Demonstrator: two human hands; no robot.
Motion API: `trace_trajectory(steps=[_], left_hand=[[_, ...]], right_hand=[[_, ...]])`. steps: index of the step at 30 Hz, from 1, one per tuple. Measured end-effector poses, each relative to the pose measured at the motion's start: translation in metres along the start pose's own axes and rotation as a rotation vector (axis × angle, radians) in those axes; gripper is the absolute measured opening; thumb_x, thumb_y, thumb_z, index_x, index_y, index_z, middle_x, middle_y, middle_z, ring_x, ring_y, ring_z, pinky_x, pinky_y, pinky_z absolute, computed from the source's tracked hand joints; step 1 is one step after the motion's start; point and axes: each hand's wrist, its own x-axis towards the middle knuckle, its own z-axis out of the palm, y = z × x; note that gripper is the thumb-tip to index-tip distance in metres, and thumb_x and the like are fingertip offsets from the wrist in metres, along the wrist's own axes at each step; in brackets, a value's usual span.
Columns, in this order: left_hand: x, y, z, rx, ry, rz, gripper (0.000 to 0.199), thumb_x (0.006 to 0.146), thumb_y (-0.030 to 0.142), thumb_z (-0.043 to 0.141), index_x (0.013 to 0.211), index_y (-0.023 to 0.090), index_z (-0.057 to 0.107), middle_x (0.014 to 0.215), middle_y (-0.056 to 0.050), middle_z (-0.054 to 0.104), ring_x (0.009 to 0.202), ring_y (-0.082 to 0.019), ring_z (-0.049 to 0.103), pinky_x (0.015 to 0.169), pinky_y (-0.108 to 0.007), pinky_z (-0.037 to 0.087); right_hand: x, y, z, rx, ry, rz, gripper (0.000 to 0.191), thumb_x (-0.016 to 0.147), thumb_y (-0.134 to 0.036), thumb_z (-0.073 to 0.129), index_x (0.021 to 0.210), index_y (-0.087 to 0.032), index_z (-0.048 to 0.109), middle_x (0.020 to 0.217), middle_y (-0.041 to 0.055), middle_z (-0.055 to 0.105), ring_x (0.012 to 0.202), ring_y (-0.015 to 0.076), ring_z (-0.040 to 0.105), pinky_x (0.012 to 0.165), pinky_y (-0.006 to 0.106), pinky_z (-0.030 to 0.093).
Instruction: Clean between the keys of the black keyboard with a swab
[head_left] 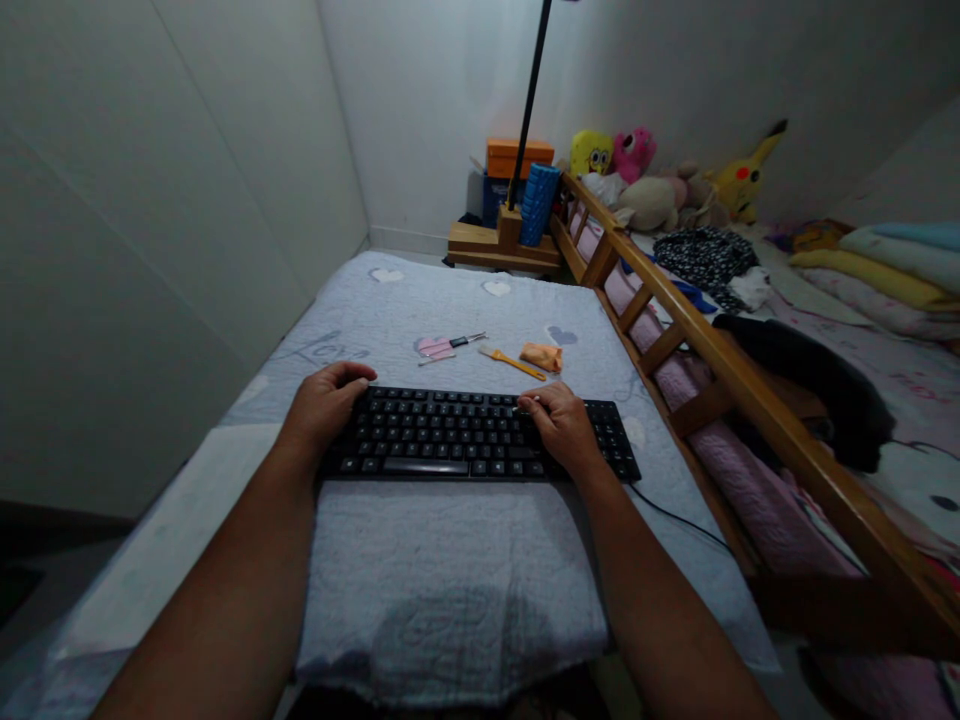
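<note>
A black keyboard (450, 425) lies across the cloth-covered table in front of me. My left hand (324, 405) grips its left end, thumb along the top corner and fingers at the back edge. Over the right part of the keys, my right hand (561, 425) is closed in a pinch. Between its fingertips shows the pale end of a thin stick that looks like a cotton swab (519, 408); the rest is hidden. Behind the keyboard are a yellow-handled brush (517, 363), an orange crumpled packet (541, 357), a dark-handled tool (466, 340) and another thin stick (437, 359).
The keyboard's cable (679, 515) runs off to the right. A wooden bed rail (675, 320) borders the table on the right, with bedding and plush toys (649, 200) beyond. A lamp pole (531, 100) stands at the back beside a blue roller (538, 205). A pale wall panel (172, 200) rises at left.
</note>
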Motion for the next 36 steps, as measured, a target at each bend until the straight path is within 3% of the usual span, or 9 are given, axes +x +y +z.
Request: trace_trajectory(steps=[22,36], left_hand=[[-0.001,0.004,0.0,0.028,0.005,-0.014,0.027,0.067,0.036,0.062,0.088,0.022,0.074,0.086,-0.004,0.072,0.083,-0.024,0.064,0.08,-0.035,0.05],[-0.002,0.005,-0.001,0.006,0.005,-0.015,0.026,0.066,0.035,0.063,0.085,0.021,0.074,0.087,-0.005,0.072,0.085,-0.025,0.064,0.081,-0.035,0.05]], right_hand=[[0.002,0.001,0.0,-0.048,0.027,0.023,0.019,0.093,-0.022,0.059,0.085,-0.023,0.075,0.089,0.0067,0.076,0.092,0.0242,0.065,0.087,0.038,0.048],[0.003,0.005,-0.015,-0.093,0.011,0.106,0.023,0.092,-0.022,0.055,0.078,-0.023,0.073,0.084,0.0059,0.075,0.089,0.0242,0.064,0.083,0.036,0.045]])
